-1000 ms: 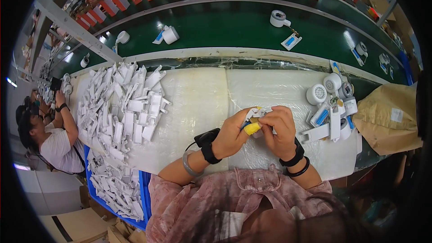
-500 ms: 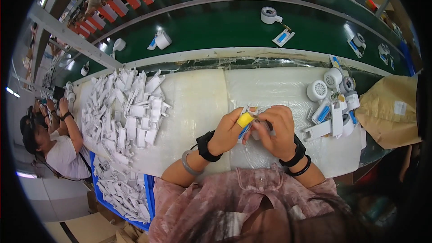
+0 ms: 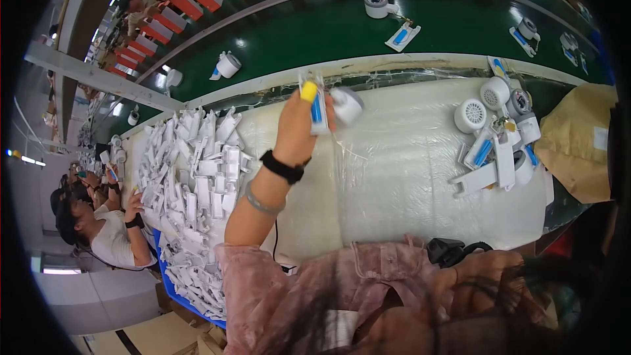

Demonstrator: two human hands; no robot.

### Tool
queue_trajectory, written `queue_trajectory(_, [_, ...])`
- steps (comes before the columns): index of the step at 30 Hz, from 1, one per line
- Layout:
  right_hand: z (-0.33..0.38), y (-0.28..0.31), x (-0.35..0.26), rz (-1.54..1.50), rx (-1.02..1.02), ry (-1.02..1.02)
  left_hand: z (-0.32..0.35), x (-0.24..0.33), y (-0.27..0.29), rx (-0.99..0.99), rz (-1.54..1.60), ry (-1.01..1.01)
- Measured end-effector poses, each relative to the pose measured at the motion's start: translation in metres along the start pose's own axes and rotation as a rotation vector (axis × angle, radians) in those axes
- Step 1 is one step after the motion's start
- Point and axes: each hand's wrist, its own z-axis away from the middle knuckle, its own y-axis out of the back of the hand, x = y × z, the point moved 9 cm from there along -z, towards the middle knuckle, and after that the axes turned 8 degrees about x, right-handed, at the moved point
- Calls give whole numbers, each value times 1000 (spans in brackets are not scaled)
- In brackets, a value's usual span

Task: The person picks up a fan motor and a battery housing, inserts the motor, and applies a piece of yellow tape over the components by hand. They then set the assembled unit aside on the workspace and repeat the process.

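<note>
My left hand [image 3: 299,125] is raised over the far edge of the padded table. Its fingers are closed around a white plastic handle casing [image 3: 320,115] with a blue battery cell inside. Joined or held next to it is a round white fan head [image 3: 346,106], slightly blurred, with a thin wire trailing below. A yellow cover wraps the thumb. My right arm [image 3: 486,269] is drawn back against my body at the lower right, with a black wristband [image 3: 447,252] showing; the fingers of that hand are hidden.
White plastic casings [image 3: 197,158] are heaped at left, above a blue bin [image 3: 172,289] of more. Fan assemblies [image 3: 496,125] pile up at right beside a brown paper bag [image 3: 578,144]. A green conveyor [image 3: 296,33] carries several fan units. A co-worker [image 3: 112,230] sits at far left.
Both hands were together over the table. My left hand has moved up and left toward the conveyor with the fan assembly; my right has pulled back to my body.
</note>
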Motion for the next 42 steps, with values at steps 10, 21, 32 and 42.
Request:
queue_trajectory(10, [28,5,-13,92,255,913,-57,61,10,406,73,-451])
queue_trajectory(21, [38,21,7,58,423,821,-153,-16,-119,130,-811,-443])
queue_trajectory(32, [47,38,10,57,584,746,-203,-7,-167,338,-1481,-707])
queue_trajectory(42, [68,62,31,560,557,471,-127,16,-139,-155,-867,-464])
